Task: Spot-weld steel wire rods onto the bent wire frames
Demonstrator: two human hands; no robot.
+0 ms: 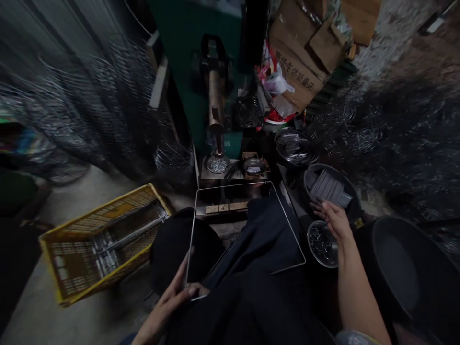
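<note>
My left hand (183, 290) is closed on the lower left corner of a thin rectangular wire frame (235, 186), which spans above my lap with a gap in its lower side. Over the near rim of a dark basin (354, 199), my right hand (333, 218) reaches with fingers stretched out, beside a stack of flat grey metal strips (328, 187). Whether the fingertips touch the strips I cannot make out. Just below that hand stands a round metal bowl (323, 244) of small shiny metal pieces.
Ahead is a green machine (183, 62) with a small dish (218, 164) of metal bits under its rod. A yellow crate (104, 239) holding metal rods sits on the left. Coiled wire (296, 146), cardboard boxes (302, 57) and a large dark tub (395, 263) lie to the right.
</note>
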